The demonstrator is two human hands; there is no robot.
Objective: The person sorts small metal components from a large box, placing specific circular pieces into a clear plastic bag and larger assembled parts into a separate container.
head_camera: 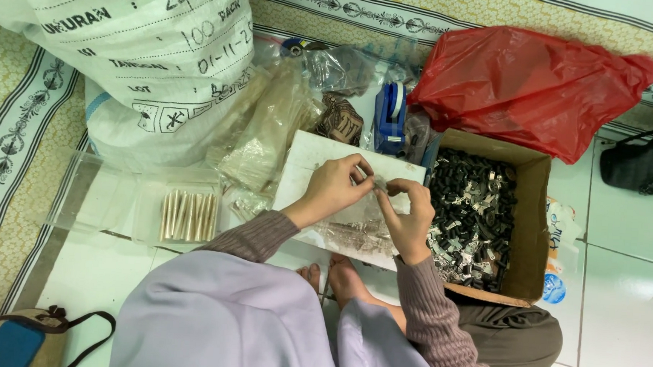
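Observation:
My left hand (334, 188) and my right hand (409, 215) meet over a white board (305, 159) on the floor, fingertips pinching a small clear plastic sleeve (378, 184) between them. A pile of small silvery pieces (357, 237) lies on the board beneath my hands. To the right stands an open cardboard box (530, 219) full of small black and silver parts (469, 215). My bare feet (339, 279) rest just below the board.
A large white woven sack (124, 35) and clear bags (265, 131) sit at the left back. A clear tray with pale sticks (187, 216) lies at the left. A red plastic bag (529, 82), blue tape dispenser (391, 116), black bag (649, 162) and blue pouch (11, 342) surround me.

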